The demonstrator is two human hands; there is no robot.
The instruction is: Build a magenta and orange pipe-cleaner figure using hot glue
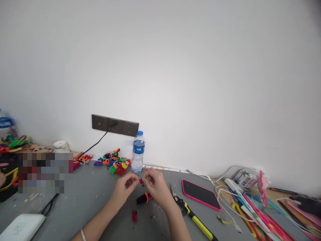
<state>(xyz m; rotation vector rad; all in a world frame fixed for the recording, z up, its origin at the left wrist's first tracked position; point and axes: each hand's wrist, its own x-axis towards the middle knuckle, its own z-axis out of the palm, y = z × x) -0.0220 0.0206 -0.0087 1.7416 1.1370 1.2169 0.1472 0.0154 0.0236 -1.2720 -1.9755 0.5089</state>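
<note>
My left hand and my right hand meet over the grey table mat, fingertips pinched. Between them is a small dark magenta fuzzy piece, gripped from both sides; its exact shape is too small to make out. A bit of orange shows by my right fingers. Just below lies a black fuzzy piece with an orange band, partly hidden by my right hand. Nearer me rests a magenta and black fuzzy piece. Yellow-and-black pliers lie right of my right hand.
Behind my hands stand a water bottle and colourful fuzzy figures. A pink-cased phone lies to the right, beside white cables and craft strips. A white box is front left. A person's hand shows at far left.
</note>
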